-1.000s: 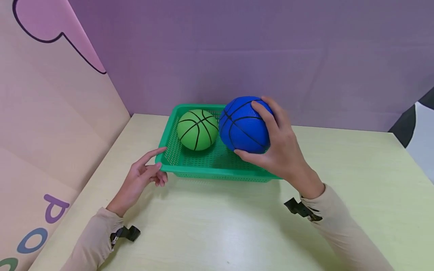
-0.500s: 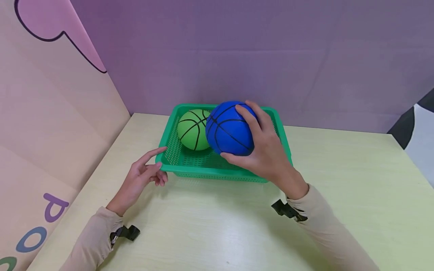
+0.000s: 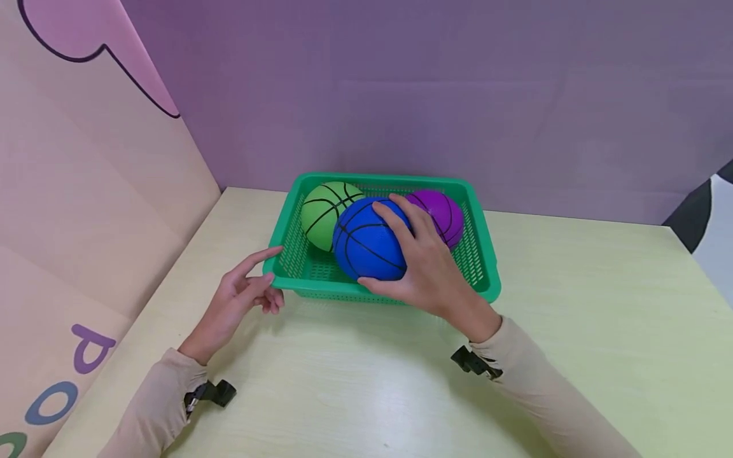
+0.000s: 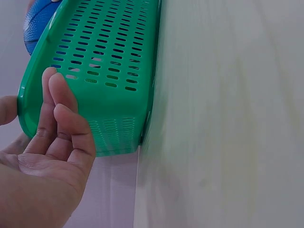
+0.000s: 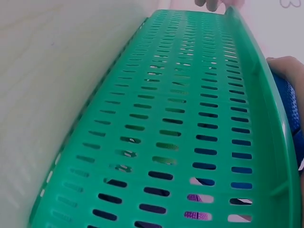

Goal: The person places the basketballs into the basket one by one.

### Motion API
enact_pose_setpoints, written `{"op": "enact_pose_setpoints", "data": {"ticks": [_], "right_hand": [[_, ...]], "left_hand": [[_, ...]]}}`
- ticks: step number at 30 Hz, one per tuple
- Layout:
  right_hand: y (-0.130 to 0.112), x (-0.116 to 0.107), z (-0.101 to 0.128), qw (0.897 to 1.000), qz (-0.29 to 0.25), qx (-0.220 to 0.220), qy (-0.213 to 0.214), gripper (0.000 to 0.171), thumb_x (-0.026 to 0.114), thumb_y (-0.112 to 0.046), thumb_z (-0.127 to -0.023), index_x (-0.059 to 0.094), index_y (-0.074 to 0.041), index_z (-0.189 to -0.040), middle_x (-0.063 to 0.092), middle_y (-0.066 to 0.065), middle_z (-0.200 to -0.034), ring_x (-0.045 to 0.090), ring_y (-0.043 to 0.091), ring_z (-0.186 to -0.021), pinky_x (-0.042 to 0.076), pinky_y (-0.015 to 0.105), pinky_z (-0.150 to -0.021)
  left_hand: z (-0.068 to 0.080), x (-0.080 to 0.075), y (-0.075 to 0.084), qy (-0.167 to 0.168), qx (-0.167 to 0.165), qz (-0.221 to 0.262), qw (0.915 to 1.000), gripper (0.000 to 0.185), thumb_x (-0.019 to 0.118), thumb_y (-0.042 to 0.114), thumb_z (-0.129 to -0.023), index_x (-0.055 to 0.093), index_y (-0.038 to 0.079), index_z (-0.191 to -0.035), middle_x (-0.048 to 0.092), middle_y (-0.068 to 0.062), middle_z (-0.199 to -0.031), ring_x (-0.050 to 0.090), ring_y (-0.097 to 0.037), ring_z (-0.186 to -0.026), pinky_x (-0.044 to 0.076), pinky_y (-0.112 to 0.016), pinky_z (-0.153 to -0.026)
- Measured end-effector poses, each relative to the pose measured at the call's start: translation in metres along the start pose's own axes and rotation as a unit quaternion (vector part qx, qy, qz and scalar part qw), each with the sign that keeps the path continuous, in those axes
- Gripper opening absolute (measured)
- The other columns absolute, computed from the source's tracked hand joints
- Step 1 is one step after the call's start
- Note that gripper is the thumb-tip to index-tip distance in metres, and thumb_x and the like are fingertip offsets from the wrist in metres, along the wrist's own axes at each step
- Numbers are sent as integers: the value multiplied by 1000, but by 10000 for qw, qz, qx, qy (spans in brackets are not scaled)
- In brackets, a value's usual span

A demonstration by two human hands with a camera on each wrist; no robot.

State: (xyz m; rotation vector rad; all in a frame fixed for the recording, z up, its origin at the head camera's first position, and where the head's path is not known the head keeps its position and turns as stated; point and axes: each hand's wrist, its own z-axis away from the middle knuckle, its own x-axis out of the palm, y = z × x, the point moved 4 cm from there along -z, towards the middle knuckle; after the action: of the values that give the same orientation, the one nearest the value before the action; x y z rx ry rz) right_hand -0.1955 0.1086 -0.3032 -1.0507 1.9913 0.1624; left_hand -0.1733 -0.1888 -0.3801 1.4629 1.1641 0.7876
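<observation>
A green slotted basket (image 3: pixel 286 270) stands on the pale table. In it lie a green ball (image 3: pixel 321 213) at the left, a purple ball (image 3: pixel 438 213) at the right, and a blue ball (image 3: pixel 366 245) at the front middle. My right hand (image 3: pixel 420 270) grips the blue ball from the right, fingers spread over its top and thumb under its front. My left hand (image 3: pixel 243 299) rests at the basket's front-left corner with fingers relaxed, touching the rim. The left wrist view shows that hand (image 4: pixel 50 142) beside the basket wall (image 4: pixel 114 71). The right wrist view shows the basket wall (image 5: pixel 190 133) close up.
A purple backdrop (image 3: pixel 458 95) rises behind the table. A pink panel (image 3: pixel 86 191) with letters leans along the left side. The table (image 3: pixel 601 305) stretches right of the basket and in front of it.
My right hand has carried the blue ball leftward and down into the basket, between the other two balls. The purple ball is now uncovered. The left hand has stayed put.
</observation>
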Motion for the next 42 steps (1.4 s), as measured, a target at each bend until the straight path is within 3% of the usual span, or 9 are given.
{"op": "enact_pose_setpoints", "data": {"ticks": [15,25,30,38,42], "right_hand": [[1,6,2,9971,323,428,-547,99,74,-64,-76,29,-28,-157,34,15,-153,40,39,-135,52,61,-87],[2,9,3,9943,351,599,-807,98,73,-64,-79,25,-33,-158,24,13,-160,33,38,-141,51,62,-89],[1,10,5,9938,70,652,-893,89,73,-58,-83,27,-40,-157,10,7,-166,22,37,-147,49,64,-90],[1,9,6,9949,-149,706,-699,67,65,-53,-92,39,-39,-152,22,10,-162,25,33,-146,49,63,-91],[3,9,7,9936,-316,764,-771,64,64,-50,-94,39,-39,-152,22,8,-162,25,33,-145,48,63,-93]], "left_hand": [[6,-3,2,68,-72,-18,9999,47,48,19,-107,38,11,-152,69,-20,-79,66,-28,-68,55,-35,-63],[3,-1,2,25,-53,20,10000,48,48,18,-107,37,9,-152,69,-19,-78,66,-27,-67,54,-39,-63],[2,0,1,42,-94,26,9999,48,48,20,-107,37,9,-152,69,-18,-78,66,-27,-67,54,-39,-63],[1,-1,0,43,-123,25,9999,48,49,20,-107,38,12,-152,69,-19,-79,66,-27,-68,55,-37,-64],[1,-1,0,26,-94,-18,10000,47,48,20,-107,38,12,-152,69,-19,-79,66,-27,-68,55,-36,-64]]}}
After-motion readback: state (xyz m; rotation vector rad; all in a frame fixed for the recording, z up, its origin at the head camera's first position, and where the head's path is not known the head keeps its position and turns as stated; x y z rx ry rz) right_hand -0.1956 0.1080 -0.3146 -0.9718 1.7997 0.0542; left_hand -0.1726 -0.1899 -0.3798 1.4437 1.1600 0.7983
